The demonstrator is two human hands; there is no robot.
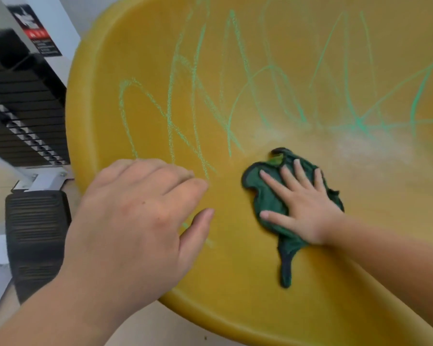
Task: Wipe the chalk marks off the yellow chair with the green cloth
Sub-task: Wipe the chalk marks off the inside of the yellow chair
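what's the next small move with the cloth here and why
Probably slide the cloth further up the chair. The right hand lies flat on it, pressing it down, and crisp chalk marks run across just above, while the patch to its upper right looks smeared pale. The left hand rests on the chair's left side.

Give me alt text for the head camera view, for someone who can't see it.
A right hand presses a crumpled dark green cloth flat onto a yellow plastic chair covered in light green chalk scribbles. The left hand rests on the chair beside it, holding nothing.
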